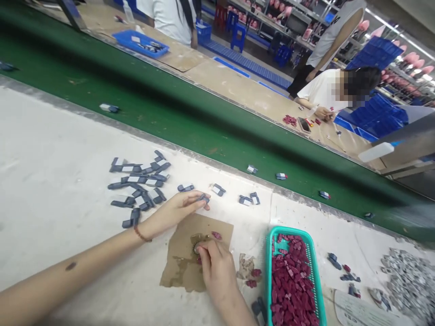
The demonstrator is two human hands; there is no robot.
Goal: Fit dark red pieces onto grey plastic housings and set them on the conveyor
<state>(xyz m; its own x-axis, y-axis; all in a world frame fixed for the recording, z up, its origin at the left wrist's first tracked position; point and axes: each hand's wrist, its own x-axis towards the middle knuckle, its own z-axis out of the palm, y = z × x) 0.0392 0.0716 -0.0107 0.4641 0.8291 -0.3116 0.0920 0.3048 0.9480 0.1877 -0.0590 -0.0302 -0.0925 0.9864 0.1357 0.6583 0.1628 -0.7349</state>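
My left hand [190, 202] pinches a small dark blue-grey plastic part [204, 198] above the white tabletop. On a stained piece of brown cardboard [183, 271], my right hand [217, 262] has its fingers closed at a small round cap-like thing [196, 247]; what they grip is mostly hidden. Some maroon shows below those fingertips. One maroon piece [216, 235] lies on the cardboard, beyond the right hand. Several blue-grey parts with white faces [134, 179] are heaped left of my left hand, and a similar part [218, 189] lies to its right.
A green basket [272, 271] of maroon pieces stands right of my right hand. Grey pieces [408, 276] are piled at the far right. Beyond the table runs a green conveyor belt [190, 131] carrying several parts. A co-worker [326, 90] sits across it.
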